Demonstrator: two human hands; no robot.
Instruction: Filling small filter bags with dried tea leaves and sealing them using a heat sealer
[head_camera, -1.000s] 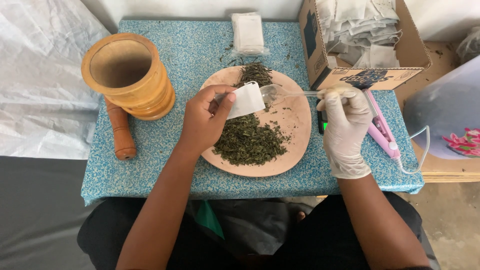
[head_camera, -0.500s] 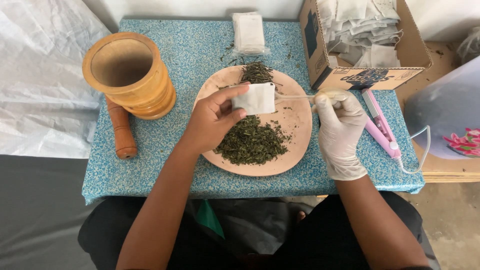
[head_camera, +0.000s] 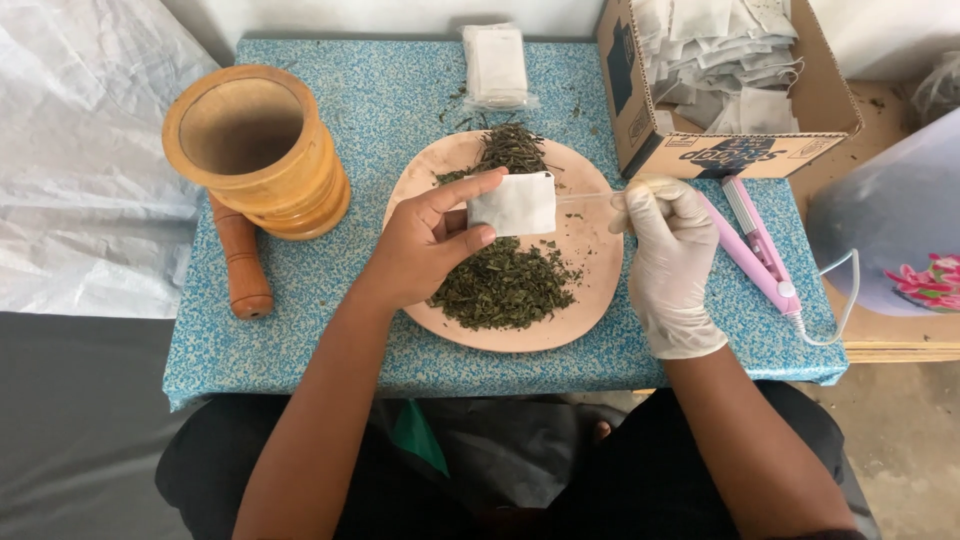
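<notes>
a small white paper sachet (head_camera: 512, 204) is pinched in the bare left hand (head_camera: 425, 245) above a round plate (head_camera: 590, 300) of dried green leaves (head_camera: 503, 285); the gloved right hand (head_camera: 668, 250) grips a thin clear spoon (head_camera: 590, 197) whose tip meets the sachet; a wooden mortar (head_camera: 255, 150) stands left

Centre: plate (head_camera: 590, 310) on the table (head_camera: 400, 100), dried leaves (head_camera: 505, 285) heaped on it
Above plate: left hand (head_camera: 425, 245) holds a sachet (head_camera: 513, 203); right hand (head_camera: 668, 255) just right of it
Left: mortar (head_camera: 258, 150), pestle (head_camera: 240, 260) lying beside it
Right: sealer (head_camera: 755, 250), box (head_camera: 730, 90) behind it
Far edge: packet (head_camera: 495, 62)
</notes>
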